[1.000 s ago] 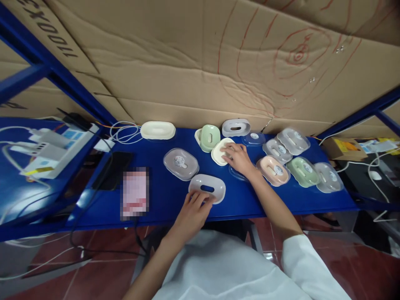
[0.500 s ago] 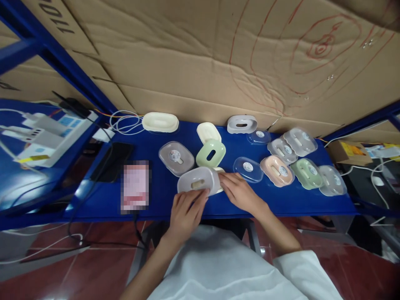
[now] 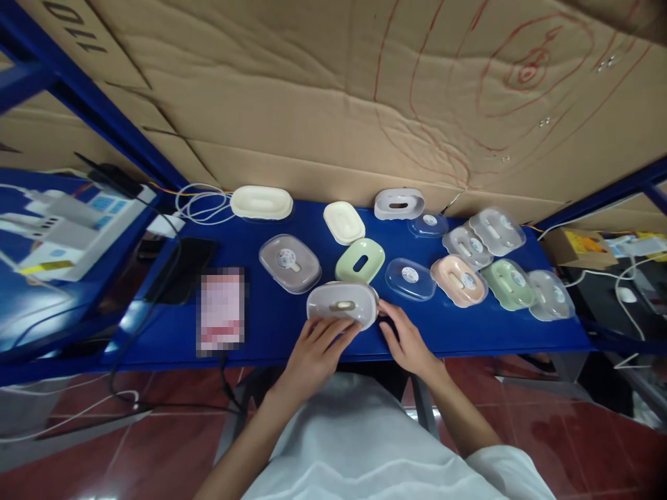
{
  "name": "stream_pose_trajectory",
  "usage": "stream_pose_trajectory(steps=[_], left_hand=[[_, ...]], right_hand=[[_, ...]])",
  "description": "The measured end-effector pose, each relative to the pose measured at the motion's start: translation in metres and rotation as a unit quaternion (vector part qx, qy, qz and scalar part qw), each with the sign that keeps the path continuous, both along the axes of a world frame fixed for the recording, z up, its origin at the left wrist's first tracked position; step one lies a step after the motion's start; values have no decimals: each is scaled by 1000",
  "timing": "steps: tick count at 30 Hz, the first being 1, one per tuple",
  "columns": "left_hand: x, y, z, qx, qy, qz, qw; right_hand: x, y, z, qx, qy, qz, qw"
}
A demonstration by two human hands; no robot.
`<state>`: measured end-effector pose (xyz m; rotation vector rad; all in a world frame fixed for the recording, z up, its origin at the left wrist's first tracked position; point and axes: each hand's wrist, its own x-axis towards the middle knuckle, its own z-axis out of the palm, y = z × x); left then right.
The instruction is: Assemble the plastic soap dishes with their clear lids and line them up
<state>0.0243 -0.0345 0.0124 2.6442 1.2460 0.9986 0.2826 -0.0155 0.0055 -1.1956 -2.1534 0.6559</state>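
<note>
A grey oval soap box with a slotted middle lies tilted near the front of the table. My left hand is closed on its near edge, with the fingers over the rim. At its right end, the fingertips of my right hand touch the edge, while the thumb stands apart from the fingers. A cream edge peeks out by those fingertips; the rest is hidden. A green slotted tray lies just behind the box, with a cream oval tray farther back.
A closed grey box lies to the left and a clear lid to the right. Peach and green boxes sit farther right, among several grey ones. A cream box and white cable are at the back left.
The grey soap box has shifted right and lies flatter. The green tray behind it has moved slightly right and off the cream tray. My right hand has drawn back a little, its thumb now apart.
</note>
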Motion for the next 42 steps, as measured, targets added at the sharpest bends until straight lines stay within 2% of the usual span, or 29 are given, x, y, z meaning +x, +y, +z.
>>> stream_pose_trajectory(steps=[4, 8, 12, 14, 18, 20, 23, 25, 31, 38, 42], left_hand=[[-6, -4, -2, -6, -6, -20, 1000], [-9, -5, -4, -5, -21, -23, 1000], [-12, -6, -4, -13, -38, -44, 998], [-14, -10, -5, -17, -45, -51, 998], [-17, -14, -5, -33, -58, -51, 996], [-17, -12, -5, -29, -72, -47, 996], [-15, -8, -6, -23, -98, -41, 994], [-15, -6, -8, -26, -108, -41, 993], [-20, -5, -12, -47, -112, -52, 991], [-17, -3, -11, -41, -99, -83, 991], [-11, -6, -9, -33, -85, -94, 991]], right_hand=[[-8, 2, -2, 13, 21, -66, 998], [-17, 3, -1, -39, 44, -52, 997], [-21, -4, -4, -78, 97, -82, 989], [-19, -3, -2, -70, 72, -69, 993], [-16, 14, 7, -52, 23, 7, 998], [-19, 26, 9, -83, 66, 17, 994], [-27, 40, 6, -133, 143, -1, 981], [-32, 45, 3, -135, 147, -14, 980], [-25, 56, 8, -26, 37, 5, 999], [-22, 87, 8, 21, -127, 52, 990], [-27, 99, 16, 44, -137, 1, 990]])
